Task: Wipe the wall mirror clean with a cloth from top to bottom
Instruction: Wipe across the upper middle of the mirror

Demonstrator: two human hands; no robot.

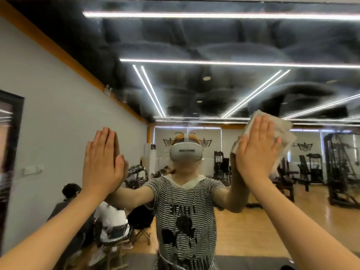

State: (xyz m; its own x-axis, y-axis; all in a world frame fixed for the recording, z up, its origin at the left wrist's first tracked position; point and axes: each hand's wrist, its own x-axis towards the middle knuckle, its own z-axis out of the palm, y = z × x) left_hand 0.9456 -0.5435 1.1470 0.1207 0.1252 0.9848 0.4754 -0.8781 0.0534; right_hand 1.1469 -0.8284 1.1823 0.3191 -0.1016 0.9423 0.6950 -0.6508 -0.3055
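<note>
The wall mirror (pixel 214 90) fills nearly the whole view and reflects me and a gym room. Smeary haze covers its upper part. My right hand (pixel 257 147) lies flat with straight fingers on a folded pale grey cloth (pixel 282 133), pressing it against the glass at about head height, right of my reflection. My left hand (pixel 101 162) is flat against the mirror to the left, fingers straight and together, holding nothing. Both forearms reach up from the bottom corners.
In the reflection, seated people (pixel 109 217) are at the lower left and gym machines (pixel 339 168) stand at the right. A grey wall with an orange trim strip (pixel 58 51) runs along the left. A dark mat (pixel 253 262) lies at the bottom.
</note>
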